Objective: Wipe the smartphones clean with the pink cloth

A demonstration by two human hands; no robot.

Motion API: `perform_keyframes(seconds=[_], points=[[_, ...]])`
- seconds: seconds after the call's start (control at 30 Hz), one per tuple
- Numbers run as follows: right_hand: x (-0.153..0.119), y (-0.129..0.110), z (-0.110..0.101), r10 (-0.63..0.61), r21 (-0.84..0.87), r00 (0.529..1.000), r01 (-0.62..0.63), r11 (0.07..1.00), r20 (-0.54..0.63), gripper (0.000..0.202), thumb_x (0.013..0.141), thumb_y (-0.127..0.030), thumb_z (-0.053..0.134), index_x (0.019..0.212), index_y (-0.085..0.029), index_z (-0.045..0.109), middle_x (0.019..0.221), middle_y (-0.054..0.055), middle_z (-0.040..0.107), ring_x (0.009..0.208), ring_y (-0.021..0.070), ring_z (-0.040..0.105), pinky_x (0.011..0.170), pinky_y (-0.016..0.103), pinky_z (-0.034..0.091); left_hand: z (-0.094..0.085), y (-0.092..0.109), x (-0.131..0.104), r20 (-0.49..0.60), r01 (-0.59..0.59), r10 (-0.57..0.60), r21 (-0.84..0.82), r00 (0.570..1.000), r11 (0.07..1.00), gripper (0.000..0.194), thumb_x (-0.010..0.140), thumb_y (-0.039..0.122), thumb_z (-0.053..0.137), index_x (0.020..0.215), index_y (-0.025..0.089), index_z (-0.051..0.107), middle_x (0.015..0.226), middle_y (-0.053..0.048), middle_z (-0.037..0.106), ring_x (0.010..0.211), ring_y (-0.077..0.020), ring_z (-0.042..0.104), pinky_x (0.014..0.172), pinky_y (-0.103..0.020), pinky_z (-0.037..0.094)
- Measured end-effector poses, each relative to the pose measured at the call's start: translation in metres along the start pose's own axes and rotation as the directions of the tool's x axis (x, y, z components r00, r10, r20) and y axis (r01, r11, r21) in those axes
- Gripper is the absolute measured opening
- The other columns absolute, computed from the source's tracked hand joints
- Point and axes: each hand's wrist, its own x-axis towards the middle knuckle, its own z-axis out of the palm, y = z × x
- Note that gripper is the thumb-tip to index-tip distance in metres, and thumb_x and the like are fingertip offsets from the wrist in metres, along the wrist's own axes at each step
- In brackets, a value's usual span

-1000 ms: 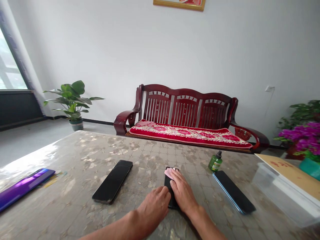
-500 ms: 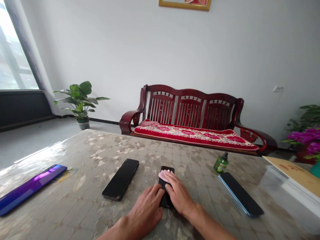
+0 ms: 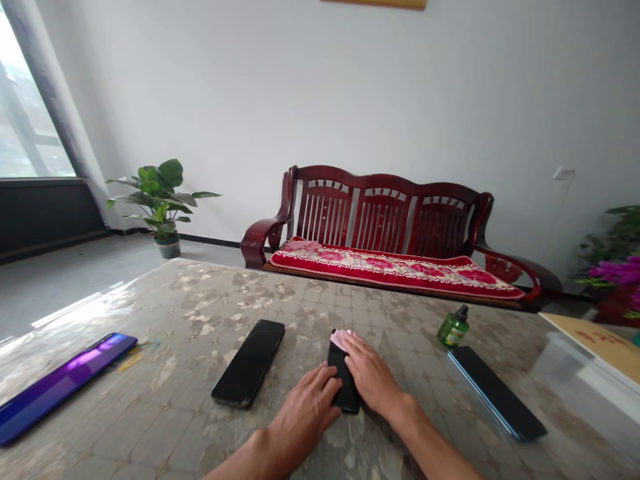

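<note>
On the table (image 3: 170, 427), between both hands: the middle phone (image 3: 347, 393), black, lies flat with its far end tipped slightly left; a pink cloth (image 3: 339, 339) covers part of that far end.
Left hand (image 3: 307, 407): fingers bent and close together, their tips on the left side and near part of the middle phone; whether they grip it, I cannot tell.
Right hand (image 3: 370, 373): holds the pink cloth down under its fingertips against the middle phone, fingers nearly together, palm over the right edge.
Left of the hands: a black phone (image 3: 249, 363) lies flat, apart from the left hand; farther left is a purple phone (image 3: 65, 383), shiny and glaring with light.
Right of the hands: a green bottle (image 3: 454, 328) with a dark top stands upright, just beyond a blue-edged phone (image 3: 496, 393).
Right end: a clear box (image 3: 565, 367) with a tan board (image 3: 595, 333) above it.
Beyond the table: a dark red wooden bench (image 3: 380, 220) bears a red flowered mat (image 3: 395, 264); a potted plant (image 3: 163, 190) stands to its left.
</note>
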Motion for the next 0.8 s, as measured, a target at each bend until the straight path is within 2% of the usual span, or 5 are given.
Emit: perform_keyframes(seconds=[0.1, 0.37, 0.5, 0.63, 0.8], points=[[0.007, 0.002, -0.001, 0.056, -0.006, 0.998, -0.056, 0.998, -0.011, 0.057, 0.089, -0.011, 0.036, 0.144, -0.022, 0.044, 0.151, 0.003, 0.042, 0.141, 0.0185, 0.033, 0.120, 0.042, 0.025, -0.002, -0.002, 0.002, -0.014, 0.000, -0.001, -0.023, 1.000, 1.000, 0.036, 0.085, 0.013, 0.066, 0.119, 0.019, 0.058, 0.131, -0.007, 0.058, 0.128, -0.0232, 0.049, 0.111, -0.035, 0.038], [-0.017, -0.008, -0.006, -0.057, 0.077, 0.998, 0.054, 0.996, 0.037, 0.055, 0.091, -0.014, 0.040, 0.143, -0.027, 0.045, 0.149, -0.001, 0.045, 0.139, 0.0182, 0.036, 0.118, 0.041, 0.028, 0.006, 0.000, 0.003, -0.010, 0.016, -0.016, 0.030, 1.000, 0.999, 0.030, 0.086, 0.015, 0.065, 0.115, 0.019, 0.060, 0.128, -0.006, 0.060, 0.129, -0.0250, 0.048, 0.113, -0.038, 0.035], [-0.004, -0.002, -0.007, -0.051, 0.052, 0.998, 0.049, 0.997, 0.028, 0.053, 0.091, -0.013, 0.037, 0.140, -0.027, 0.050, 0.146, 0.000, 0.049, 0.137, 0.0173, 0.040, 0.118, 0.040, 0.028, 0.007, 0.001, 0.002, -0.008, 0.011, -0.011, 0.013, 1.000, 1.000, 0.030, 0.086, 0.016, 0.065, 0.115, 0.020, 0.060, 0.125, -0.004, 0.061, 0.127, -0.0237, 0.049, 0.113, -0.036, 0.034], [0.015, 0.001, -0.005, 0.017, 0.020, 0.999, -0.016, 1.000, -0.034, 0.055, 0.089, -0.012, 0.037, 0.141, -0.026, 0.049, 0.145, 0.001, 0.050, 0.137, 0.0168, 0.040, 0.119, 0.040, 0.027, 0.007, 0.000, 0.000, -0.020, 0.004, -0.004, 0.015, 1.000, 1.000, 0.029, 0.089, 0.015, 0.061, 0.117, 0.022, 0.059, 0.125, -0.004, 0.061, 0.125, -0.0240, 0.051, 0.110, -0.036, 0.038], [0.002, -0.009, -0.005, 0.004, 0.022, 1.000, -0.004, 1.000, -0.009, 0.053, 0.089, -0.014, 0.041, 0.139, -0.027, 0.051, 0.145, 0.000, 0.050, 0.137, 0.0180, 0.040, 0.118, 0.039, 0.029, 0.009, -0.002, 0.000, -0.040, -0.009, 0.010, 0.008, 0.999, 1.000, 0.025, 0.090, 0.014, 0.058, 0.113, 0.023, 0.059, 0.121, -0.003, 0.062, 0.121, -0.0231, 0.053, 0.108, -0.036, 0.040]])
